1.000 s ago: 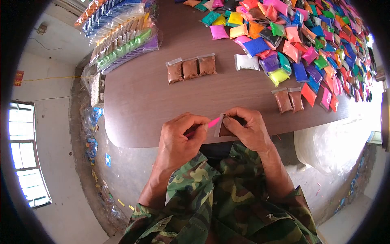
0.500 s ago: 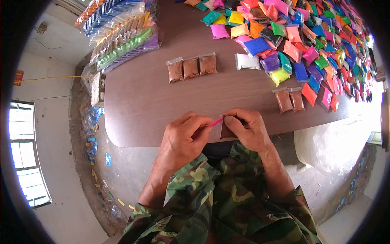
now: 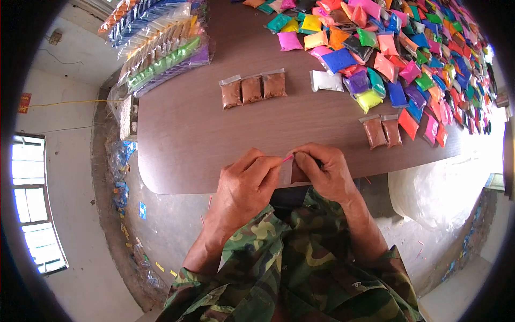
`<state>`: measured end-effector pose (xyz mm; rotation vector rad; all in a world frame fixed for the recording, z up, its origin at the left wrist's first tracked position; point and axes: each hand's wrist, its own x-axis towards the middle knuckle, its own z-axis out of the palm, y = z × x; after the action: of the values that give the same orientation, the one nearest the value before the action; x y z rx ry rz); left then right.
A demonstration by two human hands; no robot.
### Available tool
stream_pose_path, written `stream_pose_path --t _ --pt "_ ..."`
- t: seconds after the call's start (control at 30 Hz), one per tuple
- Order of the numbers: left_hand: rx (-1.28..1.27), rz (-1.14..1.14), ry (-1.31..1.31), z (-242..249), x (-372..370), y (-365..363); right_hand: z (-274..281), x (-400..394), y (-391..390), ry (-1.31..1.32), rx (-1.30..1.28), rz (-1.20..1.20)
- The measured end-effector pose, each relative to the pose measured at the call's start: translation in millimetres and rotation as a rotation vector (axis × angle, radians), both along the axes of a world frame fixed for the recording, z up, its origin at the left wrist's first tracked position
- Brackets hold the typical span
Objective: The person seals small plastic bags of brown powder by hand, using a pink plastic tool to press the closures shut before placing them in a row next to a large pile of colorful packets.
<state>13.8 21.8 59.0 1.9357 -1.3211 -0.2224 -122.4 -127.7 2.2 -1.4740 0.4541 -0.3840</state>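
Over the table's front edge, my right hand (image 3: 325, 170) pinches a small clear packet with brown contents (image 3: 299, 174), its thumb and fingers covering the upper part. A short pink strip (image 3: 288, 158) sticks out from the packet's top corner. My left hand (image 3: 249, 176) is closed, thumb and forefinger pinched at the other end of that strip. Behind the hands lie three brown packets (image 3: 252, 90) in a row, side by side. To the right are two more brown packets (image 3: 382, 132).
A large heap of colourful packets (image 3: 397, 53) covers the table's right and far side. Bagged rows of packets (image 3: 166, 48) are stacked at the far left. A translucent plastic bag (image 3: 429, 196) stands beyond the table's right front edge. Litter (image 3: 122, 193) lies on the floor.
Less of the pink strip shows between my hands, and a pale edge of the packet is now visible. Thin reddish strips now show beside my left forearm. The packets on the table are unmoved.
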Motion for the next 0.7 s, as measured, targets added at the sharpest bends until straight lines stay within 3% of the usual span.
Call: stream_pose_path --t 0.17,0.47,0.7 --pt "0.012 0.011 -0.063 -1.8 -1.5 0.5 1.5 1.0 1.9 -0.003 0.047 0.015" --pt "0.039 0.028 0.062 0.2 -2.1 0.1 -3.0 0.9 1.2 -0.052 -0.188 -0.013" --pt "-0.031 0.007 0.005 -6.1 -2.4 -0.4 -2.0 -0.8 -0.2 -0.011 -0.115 0.014"
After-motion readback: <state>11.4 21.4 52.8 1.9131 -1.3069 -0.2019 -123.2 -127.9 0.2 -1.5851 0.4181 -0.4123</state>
